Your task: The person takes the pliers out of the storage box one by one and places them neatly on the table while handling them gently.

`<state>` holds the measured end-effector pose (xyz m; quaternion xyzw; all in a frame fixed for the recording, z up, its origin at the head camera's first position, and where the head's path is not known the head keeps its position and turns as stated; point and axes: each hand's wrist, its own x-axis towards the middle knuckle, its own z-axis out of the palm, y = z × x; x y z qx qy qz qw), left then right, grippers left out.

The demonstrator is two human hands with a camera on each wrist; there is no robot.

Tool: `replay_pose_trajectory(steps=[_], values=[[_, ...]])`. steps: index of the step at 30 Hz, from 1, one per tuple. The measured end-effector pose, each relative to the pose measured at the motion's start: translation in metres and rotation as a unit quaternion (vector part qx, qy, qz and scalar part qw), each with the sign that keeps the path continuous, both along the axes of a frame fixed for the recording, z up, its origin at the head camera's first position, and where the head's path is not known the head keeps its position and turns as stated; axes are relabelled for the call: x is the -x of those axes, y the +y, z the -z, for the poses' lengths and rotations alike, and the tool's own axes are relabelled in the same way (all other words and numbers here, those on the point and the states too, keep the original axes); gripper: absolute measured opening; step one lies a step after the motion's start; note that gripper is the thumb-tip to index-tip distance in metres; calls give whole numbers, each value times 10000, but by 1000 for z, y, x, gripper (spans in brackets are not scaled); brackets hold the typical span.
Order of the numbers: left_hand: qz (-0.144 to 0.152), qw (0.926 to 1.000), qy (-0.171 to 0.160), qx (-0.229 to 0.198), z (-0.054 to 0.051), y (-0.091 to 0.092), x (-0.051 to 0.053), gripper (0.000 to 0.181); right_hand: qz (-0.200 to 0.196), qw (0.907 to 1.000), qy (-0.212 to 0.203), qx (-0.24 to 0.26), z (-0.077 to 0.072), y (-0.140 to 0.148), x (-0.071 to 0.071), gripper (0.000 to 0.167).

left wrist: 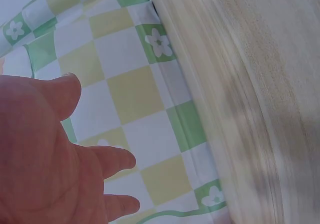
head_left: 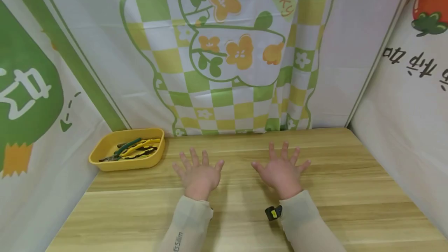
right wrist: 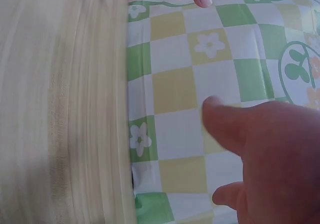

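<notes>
Both hands are held over the wooden table point(head_left: 238, 221) with fingers spread and nothing in them. The left hand point(head_left: 200, 174) is left of centre, its thumb toward the middle; the left wrist view shows the same hand point(left wrist: 45, 154) at its left edge. The right hand point(head_left: 282, 172) is right of centre, thumb pointing inward, and fills the lower right of the right wrist view as a hand point(right wrist: 280, 159). Nearest the left hand, at the table's back left, is a yellow tray point(head_left: 133, 164) holding several green, yellow and black slender items point(head_left: 131, 149).
A green and yellow checked cloth point(head_left: 224, 100) hangs along the table's back edge. Printed cloth walls stand at the left point(head_left: 80, 127) and right point(head_left: 399, 127). A black strap device point(head_left: 273, 213) is by the right cuff.
</notes>
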<state>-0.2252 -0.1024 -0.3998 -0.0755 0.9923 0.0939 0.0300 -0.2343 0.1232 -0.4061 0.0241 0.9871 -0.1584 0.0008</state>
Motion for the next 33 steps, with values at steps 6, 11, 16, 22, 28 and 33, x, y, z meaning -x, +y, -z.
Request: replay_pose_trajectory(steps=[6, 11, 16, 22, 28, 33], values=[[-84, 9999, -30, -59, -1, -1, 0, 83, -38, 10000, -32, -50, 2, -2, 0, 110], [-101, 9999, -31, -37, -1, -3, 1, 83, -34, 10000, -21, -42, 2, -5, 1, 109], [-66, 9999, -8, -93, 1, -7, 3, 83, -27, 9999, -54, 93, 1, -6, 2, 108], [-136, 9996, 185, -188, -1, -22, 11, 81, -10, 9997, -101, 224, 1, -4, 3, 106], [-171, 9990, 288, -296, -13, -46, 14, 88, 12, 9997, -87, 246, 1, -1, 2, 106], [-190, 9967, 260, -747, -24, -75, 15, 91, 31, 9997, -114, 229, -2, 1, 3, 105]])
